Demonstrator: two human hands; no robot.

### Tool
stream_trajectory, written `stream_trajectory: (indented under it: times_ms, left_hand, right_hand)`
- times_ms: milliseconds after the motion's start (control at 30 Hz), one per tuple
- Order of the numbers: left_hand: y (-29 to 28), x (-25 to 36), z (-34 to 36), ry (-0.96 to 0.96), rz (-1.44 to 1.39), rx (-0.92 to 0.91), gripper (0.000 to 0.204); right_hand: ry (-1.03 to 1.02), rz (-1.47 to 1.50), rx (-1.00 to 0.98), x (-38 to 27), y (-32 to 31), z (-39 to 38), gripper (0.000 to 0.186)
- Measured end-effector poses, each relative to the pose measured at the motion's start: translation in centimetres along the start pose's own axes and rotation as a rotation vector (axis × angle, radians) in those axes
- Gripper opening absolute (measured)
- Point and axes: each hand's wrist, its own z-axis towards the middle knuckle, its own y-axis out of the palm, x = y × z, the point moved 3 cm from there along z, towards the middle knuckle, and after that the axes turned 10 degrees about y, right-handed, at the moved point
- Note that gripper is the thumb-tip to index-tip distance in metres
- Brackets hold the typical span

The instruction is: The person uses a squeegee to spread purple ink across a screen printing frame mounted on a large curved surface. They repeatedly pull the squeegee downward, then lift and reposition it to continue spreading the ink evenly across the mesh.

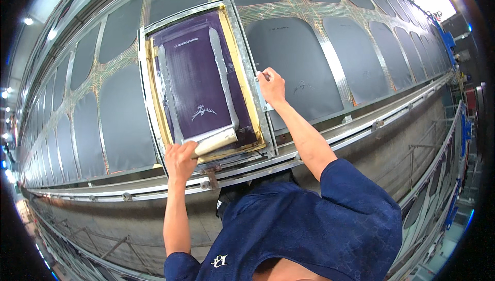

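A screen printing frame (242, 49) with metal rails and a purple mesh (191, 75) lies over the grey panels on a long bench. Grey ink streaks run down both sides of the mesh, and yellow tape lines its edges. My left hand (180, 160), fingers wrapped round, grips a pale squeegee (216, 142) at its left end. The squeegee lies slanted across the near end of the mesh, below a pale curved emblem. At the frame's right rail my right hand (271, 85) is closed, its fingertips curled at the metal edge beside a small plate (265, 100).
Rows of dark grey panels (294, 64) spread along the bench on both sides of the frame. A metal rail (319, 139) with stops runs along the bench's near edge, just in front of my body. A second rack stands at the lower right.
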Motion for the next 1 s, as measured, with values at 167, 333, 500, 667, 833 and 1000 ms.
stream_trajectory:
  times_ms: [167,333,500,667,833,1000]
  left_hand:
    - [1.3,0.5,-5.1,0.059,0.023,-0.025,0.043]
    - [1.6,-1.5,-3.2,0.078,-0.01,-0.024,0.042]
    - [3.2,-9.8,5.3,0.113,0.049,-0.024,0.039]
    - [6.9,-20.8,17.3,0.124,0.084,0.096,0.047]
    - [6.5,-28.4,25.9,0.101,-0.14,0.123,0.028]
    - [5.8,-30.2,32.0,-0.072,-0.117,-0.155,0.021]
  right_hand:
    - [0.035,-0.119,0.026,-0.4,1.6,-1.0,0.026]
    - [0.07,-0.186,0.012,0.4,2.7,-0.4,0.026]
    - [0.137,-0.457,-0.078,-0.9,1.9,-0.4,0.023]
    - [-0.165,-0.527,-0.179,-5.5,3.6,5.0,0.019]
    - [-0.646,-0.236,-0.404,-16.8,11.8,12.9,0.046]
    - [-0.712,-0.805,-0.616,-20.8,19.8,18.5,0.042]
